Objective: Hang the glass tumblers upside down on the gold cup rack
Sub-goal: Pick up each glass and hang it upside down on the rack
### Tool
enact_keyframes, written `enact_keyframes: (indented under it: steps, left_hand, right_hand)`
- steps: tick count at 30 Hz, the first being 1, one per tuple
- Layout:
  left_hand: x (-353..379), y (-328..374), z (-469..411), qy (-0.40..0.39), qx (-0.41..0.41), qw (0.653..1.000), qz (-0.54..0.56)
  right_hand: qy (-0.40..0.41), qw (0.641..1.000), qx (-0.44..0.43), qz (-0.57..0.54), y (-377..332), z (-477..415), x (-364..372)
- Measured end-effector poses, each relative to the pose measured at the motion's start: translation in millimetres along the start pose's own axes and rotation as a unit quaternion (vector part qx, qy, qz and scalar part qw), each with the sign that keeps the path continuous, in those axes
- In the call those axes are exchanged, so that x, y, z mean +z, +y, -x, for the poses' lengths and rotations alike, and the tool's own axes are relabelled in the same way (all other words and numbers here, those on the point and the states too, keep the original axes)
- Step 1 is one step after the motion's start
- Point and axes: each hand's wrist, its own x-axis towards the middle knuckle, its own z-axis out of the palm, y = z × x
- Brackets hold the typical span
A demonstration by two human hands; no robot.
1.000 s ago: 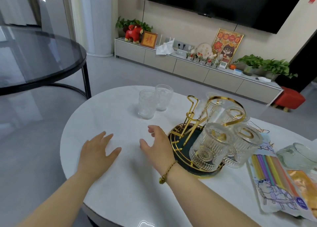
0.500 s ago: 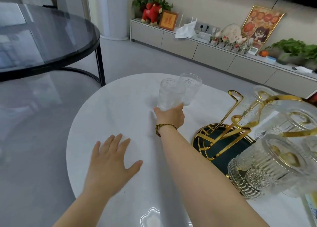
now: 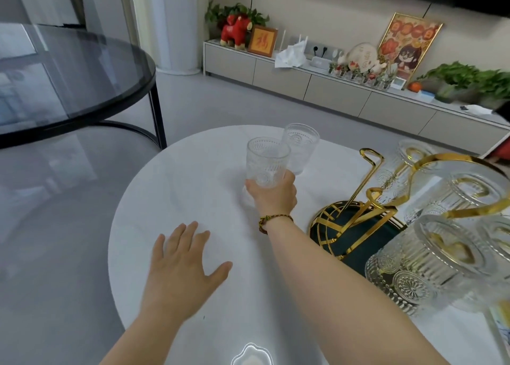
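My right hand point(image 3: 271, 196) grips the base of a clear embossed glass tumbler point(image 3: 266, 160), upright and held just off the white table point(image 3: 171, 199). A second tumbler point(image 3: 300, 146) stands upright right behind it. The gold cup rack point(image 3: 367, 199) on its dark round tray sits to the right, with several tumblers hanging upside down on its prongs, the nearest one point(image 3: 422, 260) large in the lower right. One tall gold prong point(image 3: 371, 155) on the rack's left side is bare. My left hand point(image 3: 185, 265) rests flat on the table, fingers spread, holding nothing.
A dark round glass table point(image 3: 69, 83) stands to the left, higher than the white one. A long low cabinet point(image 3: 331, 88) with ornaments and plants runs along the far wall. Grey floor lies between.
My right hand reached forward from the table's front, closed on the nearer tumbler and lifted it slightly. My left hand stayed flat. The view moved closer to the rack.
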Motion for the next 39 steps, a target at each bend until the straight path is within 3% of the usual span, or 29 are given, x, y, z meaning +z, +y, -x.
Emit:
enact_keyframes:
  steps: [5, 13, 22, 28, 34, 39]
  left_hand:
    - [0, 1, 0, -0.006, 0.002, 1.0, -0.004]
    - [-7, 9, 6, -0.033, 0.011, 0.999, 0.006]
    - [11, 117, 28, -0.117, 0.194, 0.963, 0.146]
    - [23, 130, 25, -0.155, 0.221, 0.959, 0.091]
    - [30, 129, 27, -0.121, 0.222, 0.966, 0.055]
    - [28, 130, 26, -0.121, 0.222, 0.966, 0.057]
  right_hand:
    - [-0.079, 0.99, -0.07, -0.095, -31, 42, -26]
    - [-0.13, 0.976, -0.16, -0.069, -86, 77, -134]
    - [-0.109, 0.969, -0.155, 0.158, -136, 24, -259]
    - [-0.129, 0.901, -0.215, 0.355, -152, -7, -284]
    - [-0.186, 0.848, -0.215, 0.446, -156, -29, -260]
    - [-0.22, 0.829, -0.197, 0.474, -141, -38, -236]
